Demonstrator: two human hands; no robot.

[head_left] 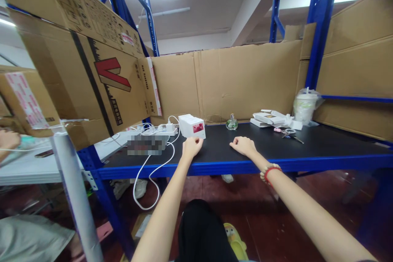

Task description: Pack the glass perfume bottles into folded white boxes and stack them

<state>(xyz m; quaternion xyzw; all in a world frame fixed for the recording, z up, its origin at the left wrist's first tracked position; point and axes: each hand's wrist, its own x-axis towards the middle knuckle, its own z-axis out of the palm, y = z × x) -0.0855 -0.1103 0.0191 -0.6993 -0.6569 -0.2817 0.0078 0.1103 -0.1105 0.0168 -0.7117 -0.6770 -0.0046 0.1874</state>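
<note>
White boxes (190, 126) stand packed close together on the black tabletop (211, 151), left of its middle, with a dark red picture on the nearest face. Just in front of them, near the blue front edge (221, 167), rests the person's left hand (192, 147), fingers folded into a loose fist with nothing visible in it; whether it touches the boxes is hard to tell. The right hand (244, 146) lies well apart from it, also near the front edge, fingers curled under and thumb pointing toward the left hand; nothing shows in its grasp, though the palm is hidden. A beaded bracelet (265, 172) and a red band (272, 168) circle the right wrist.

Between and beyond the hands, a small greenish glass bottle (231, 123) stands upright near the cardboard back panel (245, 82). Farther right lie white packaging pieces (268, 118) and a bunch of keys (289, 133), with a lidded cup (305, 106) in a clear bag behind the keys. Left of the boxes sit a white power strip (167, 130) and a pixelated item (146, 145); a white cable (153, 174) loops below the edge. At the far left, a co-worker's hand (8, 139) shows.
</note>
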